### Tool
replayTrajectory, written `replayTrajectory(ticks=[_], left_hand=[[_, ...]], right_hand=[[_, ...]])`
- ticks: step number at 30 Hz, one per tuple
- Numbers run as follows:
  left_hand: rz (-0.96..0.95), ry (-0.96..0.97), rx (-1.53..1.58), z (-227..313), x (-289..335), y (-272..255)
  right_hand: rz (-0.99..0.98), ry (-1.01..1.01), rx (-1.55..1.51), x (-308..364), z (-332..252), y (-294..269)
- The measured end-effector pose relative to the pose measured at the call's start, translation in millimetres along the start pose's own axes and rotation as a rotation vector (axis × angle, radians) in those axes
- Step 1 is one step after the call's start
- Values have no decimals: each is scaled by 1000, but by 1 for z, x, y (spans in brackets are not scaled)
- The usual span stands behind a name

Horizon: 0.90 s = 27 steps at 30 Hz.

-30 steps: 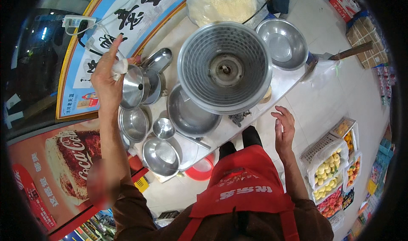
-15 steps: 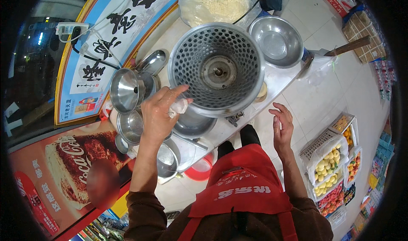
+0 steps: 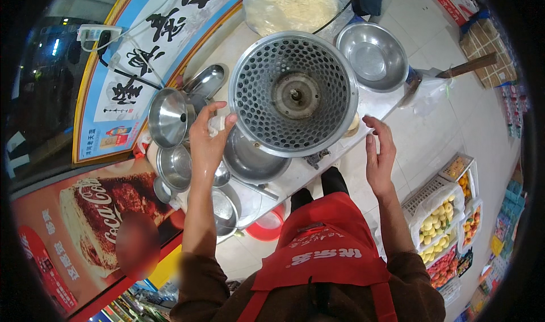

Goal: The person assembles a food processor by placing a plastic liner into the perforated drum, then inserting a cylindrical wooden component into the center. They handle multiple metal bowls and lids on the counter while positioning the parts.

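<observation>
Head view | left hand (image 3: pixel 207 137) pinches a small pale object at the rim of the perforated metal drum (image 3: pixel 293 92) on the counter (image 3: pixel 318 169) | right hand (image 3: pixel 379 152) open, empty, beside the drum | step, judged: positioning hands at the drum; next needs a steady hold on its rim.

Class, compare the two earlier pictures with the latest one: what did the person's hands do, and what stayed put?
The left hand, holding something small and white, came down from the poster side to the rim of the perforated metal drum. The right hand rose slightly toward the counter edge, open and empty. The drum, steel bowls and funnel stayed in place.
</observation>
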<state>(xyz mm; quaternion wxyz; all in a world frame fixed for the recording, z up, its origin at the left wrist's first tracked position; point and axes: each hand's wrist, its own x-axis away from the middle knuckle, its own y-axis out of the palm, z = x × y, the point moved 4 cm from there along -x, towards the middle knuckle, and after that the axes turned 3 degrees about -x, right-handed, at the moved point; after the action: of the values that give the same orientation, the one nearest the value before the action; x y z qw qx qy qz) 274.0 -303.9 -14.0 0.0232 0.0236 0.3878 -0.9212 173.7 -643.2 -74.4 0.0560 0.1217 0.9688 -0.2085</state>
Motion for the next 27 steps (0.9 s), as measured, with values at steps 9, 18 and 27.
replayTrajectory(ticks=[9,18,27], left_hand=[[-144,-186,-30,-15,-38,17],[-134,-147,35,-24,-37,19],[-164,-426,473,-2,-21,-2]], right_hand=[[-75,99,29,-62,-30,18],[-33,123,-91,-60,-25,23],[-5,-9,-273,-109,-46,8]])
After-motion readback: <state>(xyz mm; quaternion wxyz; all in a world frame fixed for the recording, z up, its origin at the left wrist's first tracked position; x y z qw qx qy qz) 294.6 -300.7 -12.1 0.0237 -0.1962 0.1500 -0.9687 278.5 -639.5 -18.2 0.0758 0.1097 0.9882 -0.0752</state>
